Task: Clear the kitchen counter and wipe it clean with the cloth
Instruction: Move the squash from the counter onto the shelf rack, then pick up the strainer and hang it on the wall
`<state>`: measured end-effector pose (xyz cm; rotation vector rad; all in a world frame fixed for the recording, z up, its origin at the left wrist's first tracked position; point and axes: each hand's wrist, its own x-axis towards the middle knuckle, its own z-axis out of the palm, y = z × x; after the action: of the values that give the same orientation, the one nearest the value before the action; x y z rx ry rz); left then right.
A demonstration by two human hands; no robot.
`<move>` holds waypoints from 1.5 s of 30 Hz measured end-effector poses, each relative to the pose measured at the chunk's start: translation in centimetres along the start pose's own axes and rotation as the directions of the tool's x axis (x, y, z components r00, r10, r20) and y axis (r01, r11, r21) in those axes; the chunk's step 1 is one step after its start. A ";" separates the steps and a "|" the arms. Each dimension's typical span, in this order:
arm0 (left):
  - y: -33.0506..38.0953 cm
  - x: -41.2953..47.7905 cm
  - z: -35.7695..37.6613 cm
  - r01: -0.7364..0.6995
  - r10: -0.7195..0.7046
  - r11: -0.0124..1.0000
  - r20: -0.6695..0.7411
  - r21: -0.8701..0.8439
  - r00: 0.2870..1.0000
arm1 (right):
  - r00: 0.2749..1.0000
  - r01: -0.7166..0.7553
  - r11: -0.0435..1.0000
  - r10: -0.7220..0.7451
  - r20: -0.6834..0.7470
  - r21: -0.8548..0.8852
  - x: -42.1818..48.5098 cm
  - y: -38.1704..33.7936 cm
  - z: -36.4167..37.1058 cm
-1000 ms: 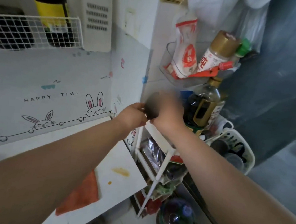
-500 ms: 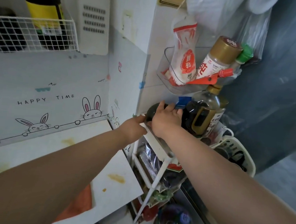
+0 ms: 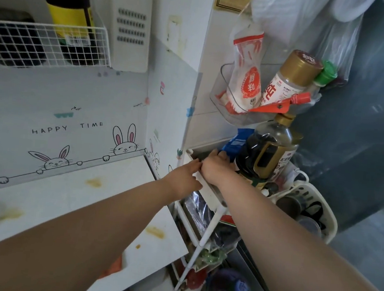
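Observation:
My right hand (image 3: pixel 214 167) reaches palm-down into the top tier of a white rack (image 3: pixel 210 190) beside the counter, closed over a dark object (image 3: pixel 199 156) that is mostly hidden under my fingers. My left hand (image 3: pixel 183 176) rests its fingertips against the outside of that tier's rim, holding nothing. The white counter (image 3: pixel 76 195) carries yellow stains (image 3: pixel 94 182) in several spots. An orange cloth (image 3: pixel 114 267) lies near the counter's front edge, mostly hidden under my left forearm.
A dark sauce bottle (image 3: pixel 262 157) and a blue packet (image 3: pixel 238 141) stand in the rack's top tier right of my hand. A clear wall holder (image 3: pixel 221 101) with seasonings hangs above. A white basket (image 3: pixel 316 204) sits further right. A wire shelf (image 3: pixel 43 44) hangs at upper left.
My right hand has carried the dark object from above the rack down into its top tier. My left hand has moved with it to the tier's rim.

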<state>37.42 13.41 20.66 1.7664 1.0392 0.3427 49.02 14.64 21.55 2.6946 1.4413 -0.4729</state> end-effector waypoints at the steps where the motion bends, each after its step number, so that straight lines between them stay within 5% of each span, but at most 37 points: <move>1: 0.0 0.0 0.1 -0.003 0.002 1.000 0.008 0.018 1.000 | 1.000 0.004 1.000 -0.004 0.003 0.008 0.0 0.1 0.0; 5: -0.4 -0.3 -0.7 0.033 -0.034 0.999 -0.032 -0.031 0.999 | 1.000 0.006 1.000 -0.006 0.009 0.024 -0.6 0.0 -0.4; 8: -1.0 -1.0 -2.1 0.039 -0.046 0.997 -0.121 -0.063 0.992 | 0.984 0.128 0.992 -0.126 -0.125 0.009 -2.1 -0.7 -0.8; 12: -1.9 -2.7 -4.7 0.022 -0.042 0.995 -0.219 -0.093 0.975 | 0.894 0.346 0.938 -0.327 -0.306 0.008 -4.4 -3.4 -1.2; 19: -5.8 -8.7 -10.2 0.072 -0.114 0.989 -0.368 -0.126 0.923 | 0.772 0.604 0.795 -0.566 -0.290 0.057 -7.5 -10.5 1.4; 29: -17.0 -20.8 -17.0 0.274 -0.338 0.941 -0.583 -0.198 0.739 | 0.601 0.793 0.580 -0.794 -0.090 0.185 -14.7 -24.0 9.3; 41: -33.6 -31.2 -19.7 0.612 -0.594 0.751 -0.658 -0.248 0.463 | 0.496 0.814 0.541 -0.837 0.232 0.211 -21.4 -33.2 21.7; 45: -37.7 -32.1 -20.5 0.692 -0.622 0.693 -0.655 -0.204 0.429 | 0.483 0.814 0.544 -0.829 0.280 0.205 -22.2 -34.5 24.6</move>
<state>-13.07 5.51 4.55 1.1281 2.2441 0.4542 3.25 11.65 7.95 1.5648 2.5250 -0.9548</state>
